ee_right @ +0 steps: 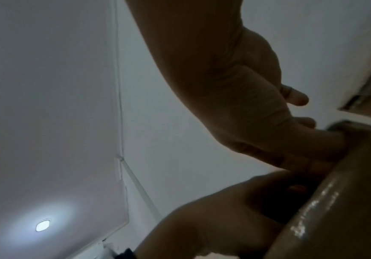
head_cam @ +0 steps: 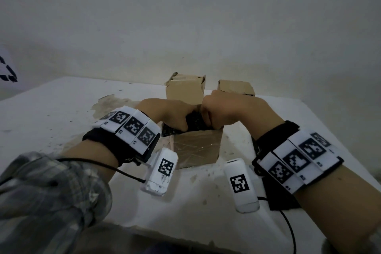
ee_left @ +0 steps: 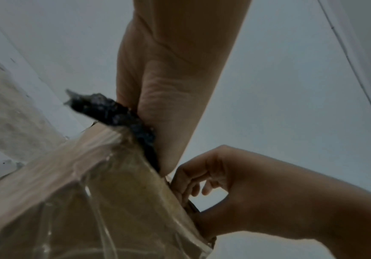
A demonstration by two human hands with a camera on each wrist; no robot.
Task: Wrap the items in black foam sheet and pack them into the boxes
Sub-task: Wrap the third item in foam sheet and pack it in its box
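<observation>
White desk (head_cam: 61, 113) beneath, your left hand (head_cam: 165, 115) and right hand (head_cam: 224, 109) both grip the foam-wrapped item (head_cam: 193, 121) in the near box (head_cam: 198, 146) mouth. Push evenly; tuck the loose foam corner (ee_left: 96, 103) inside.

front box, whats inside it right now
Black foam sheet fills the mouth of the front box, pressed down by the left hand and right hand. Whatever it wraps is covered.

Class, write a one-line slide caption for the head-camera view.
Both hands, left hand and right hand, push a black foam bundle into a taped brown cardboard box.
</observation>
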